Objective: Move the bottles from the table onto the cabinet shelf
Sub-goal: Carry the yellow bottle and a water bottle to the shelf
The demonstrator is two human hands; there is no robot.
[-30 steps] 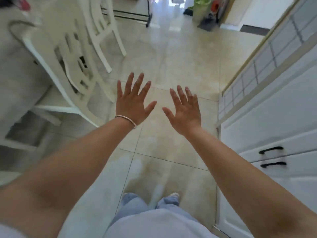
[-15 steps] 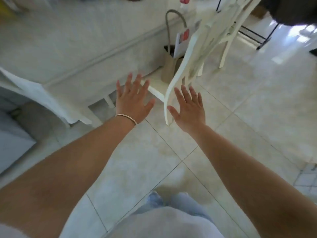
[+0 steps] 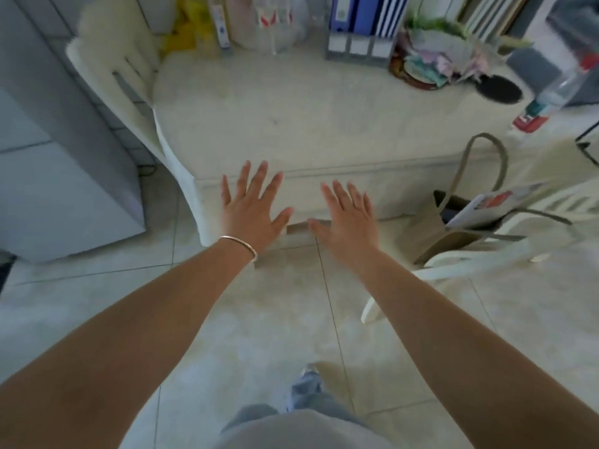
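We reach toward the pale stone-topped table [image 3: 291, 118], left hand [image 3: 249, 209] and right hand [image 3: 348, 215] spread, apart, gripping nothing, ready for a pickup. A clear plastic bottle with red label [image 3: 547, 98] stands at the table's far-right edge.

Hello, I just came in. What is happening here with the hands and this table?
A person stands facing a white table with both arms stretched forward. The left hand, with a bracelet on its wrist, and the right hand are both open with fingers spread, and neither holds anything. A clear bottle with a red label stands at the table's far right side, out of the hands' reach for now. No bottle has been picked up at this moment.
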